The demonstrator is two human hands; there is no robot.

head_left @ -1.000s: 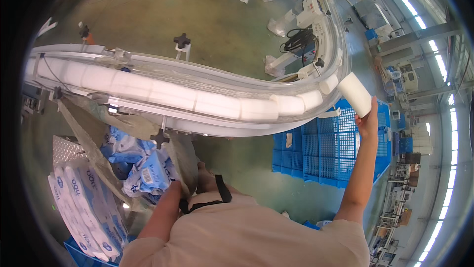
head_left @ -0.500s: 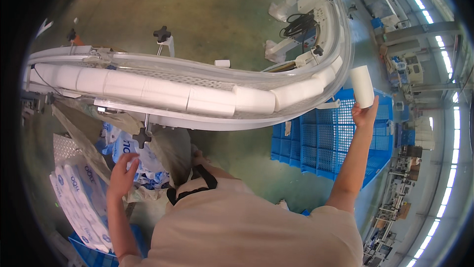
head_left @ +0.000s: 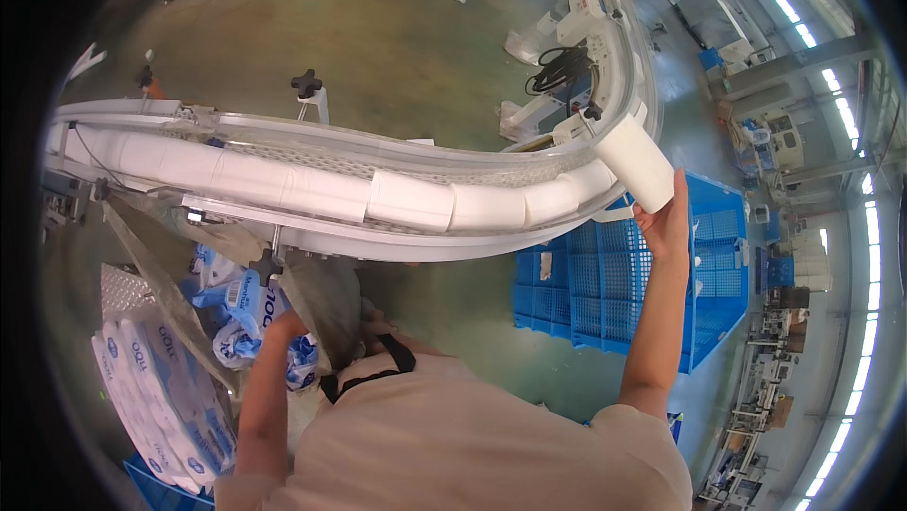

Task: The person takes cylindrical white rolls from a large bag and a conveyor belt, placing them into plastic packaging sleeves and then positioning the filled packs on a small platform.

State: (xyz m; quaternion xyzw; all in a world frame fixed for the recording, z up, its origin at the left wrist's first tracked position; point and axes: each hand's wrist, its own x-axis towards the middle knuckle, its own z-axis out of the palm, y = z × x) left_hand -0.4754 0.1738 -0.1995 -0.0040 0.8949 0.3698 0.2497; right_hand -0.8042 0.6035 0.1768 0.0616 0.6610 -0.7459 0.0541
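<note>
My right hand [head_left: 667, 225] is closed around the lower end of a white paper roll [head_left: 639, 163]. The roll is held tilted over the outer edge of the curved conveyor [head_left: 425, 242]. A row of white rolls [head_left: 410, 201] lies end to end along the belt. My left hand [head_left: 285, 330] is down at an open sack [head_left: 326, 298] beside crumpled blue-and-white plastic wrappers [head_left: 248, 308]; its fingers are mostly hidden, and I cannot make out whether they grip anything.
A blue plastic crate [head_left: 614, 294] stands under the conveyor's right side. Flat printed packaging [head_left: 156, 388] is stacked at the lower left, above another blue crate [head_left: 156, 485]. A black knob [head_left: 307, 84] sticks up behind the belt, and coiled black cable [head_left: 562, 70] hangs inside the bend.
My right hand has swung left with the roll, which now tilts over the conveyor instead of standing above the crate. My left hand has moved right, in among the wrappers. The rolls on the belt have shifted.
</note>
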